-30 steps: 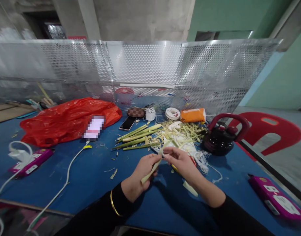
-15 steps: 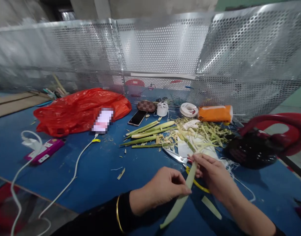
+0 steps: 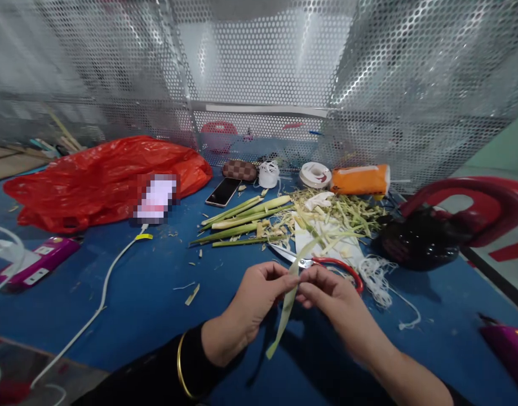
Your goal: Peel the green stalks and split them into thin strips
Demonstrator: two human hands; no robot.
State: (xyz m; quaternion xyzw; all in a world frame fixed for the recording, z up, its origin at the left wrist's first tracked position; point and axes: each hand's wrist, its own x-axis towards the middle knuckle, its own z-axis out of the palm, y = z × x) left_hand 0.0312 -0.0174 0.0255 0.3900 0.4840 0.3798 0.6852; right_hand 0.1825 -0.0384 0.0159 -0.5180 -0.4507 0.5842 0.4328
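Observation:
My left hand (image 3: 256, 296) is closed in a pinch around a long, pale green leaf strip (image 3: 286, 313). The strip's lower end hangs free below the fingers, and its thin upper part slants up over the scissors. Right beside it, my right hand (image 3: 332, 296) has thumb and forefinger pressed together at the strip's edge; the fingertips partly hide what they pinch. Scissors (image 3: 337, 264) with red handles lie on the blue table just beyond the hands, blades pointing left. Behind them is a white sheet (image 3: 303, 239) under a heap of green shreds (image 3: 355, 214).
Several green stalks (image 3: 246, 225) lie left of the heap. Farther back are a dark phone (image 3: 224, 192), a checkered case (image 3: 239, 170), a white tape roll (image 3: 315, 175) and an orange pack (image 3: 360, 180). White string (image 3: 376, 276) and a black bag (image 3: 417, 242) sit right; a red plastic bag (image 3: 102, 180) left.
Both hands have drawn together and up the strip, to the left in view. The strip's upper part now stands clear over the scissors. The view has tilted down and shifted right.

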